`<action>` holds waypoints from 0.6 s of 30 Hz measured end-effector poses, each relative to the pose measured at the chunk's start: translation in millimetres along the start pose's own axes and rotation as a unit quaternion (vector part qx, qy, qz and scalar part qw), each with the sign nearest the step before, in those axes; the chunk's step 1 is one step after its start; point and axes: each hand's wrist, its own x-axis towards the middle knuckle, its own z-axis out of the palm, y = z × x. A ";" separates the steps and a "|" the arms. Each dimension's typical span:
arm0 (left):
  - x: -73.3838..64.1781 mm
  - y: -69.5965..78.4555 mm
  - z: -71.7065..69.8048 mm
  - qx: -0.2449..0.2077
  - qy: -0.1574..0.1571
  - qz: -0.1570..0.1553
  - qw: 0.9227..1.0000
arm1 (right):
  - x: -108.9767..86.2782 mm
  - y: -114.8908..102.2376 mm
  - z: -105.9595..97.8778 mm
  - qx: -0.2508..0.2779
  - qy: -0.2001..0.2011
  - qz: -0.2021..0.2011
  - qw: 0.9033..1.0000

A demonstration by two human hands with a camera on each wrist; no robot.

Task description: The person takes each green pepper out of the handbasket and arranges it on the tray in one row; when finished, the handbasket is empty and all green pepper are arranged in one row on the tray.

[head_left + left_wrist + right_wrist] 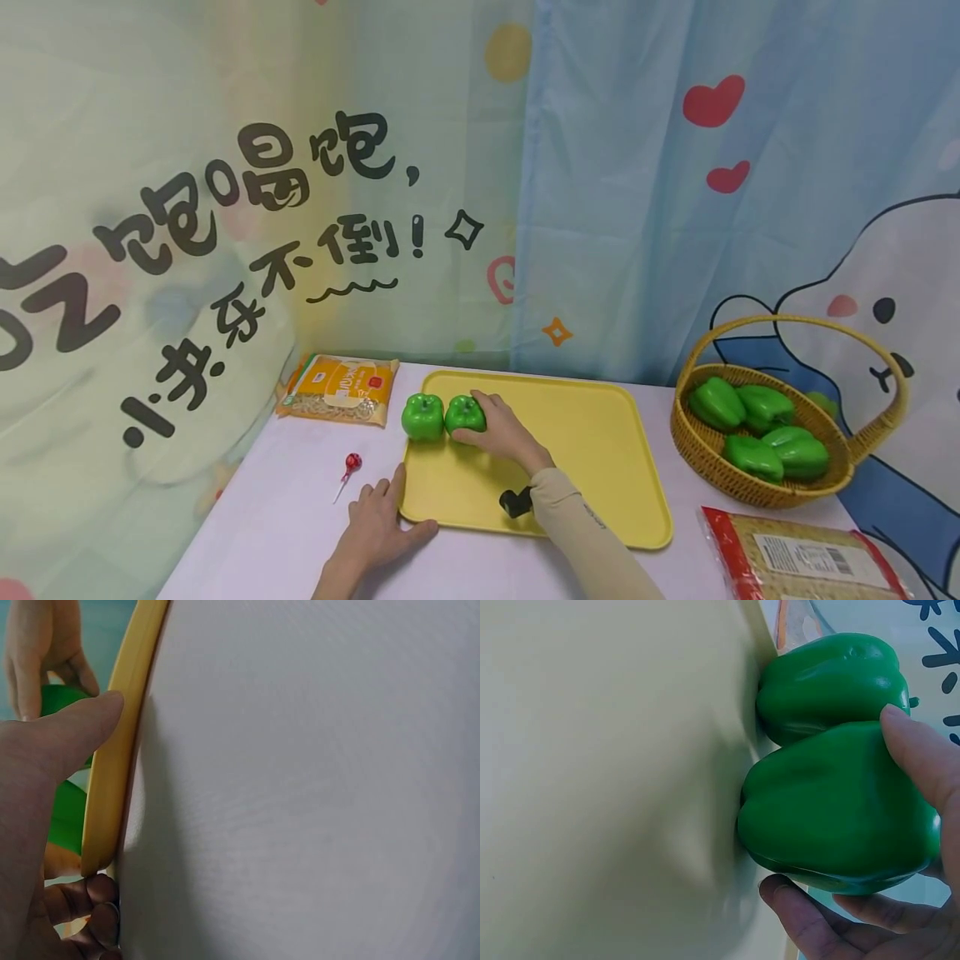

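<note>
Pepper (462, 413), glossy deep green with a blocky body, rounded lobes, shallow grooves and a short stem on top, upright at the far left of the yellow tray (570, 442) on the desk (262, 508), just beside a second pepper (423, 417) of much the same look. Clasped between thumb and fingers of the right hand (504, 430), with the left hand (373, 518) spread, thumb apart from fingers, touching the tray's near left corner.
</note>
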 end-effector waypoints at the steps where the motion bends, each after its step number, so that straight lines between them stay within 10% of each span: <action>1: 0.0 0.2 0.0 0.001 0.000 0.000 1.000 | -0.4 0.3 -0.1 0.001 -0.001 0.000 1.000; 18: -0.6 1.6 -0.7 0.000 0.001 0.000 1.000 | -11.1 -0.1 -10.8 0.000 0.005 -0.003 1.000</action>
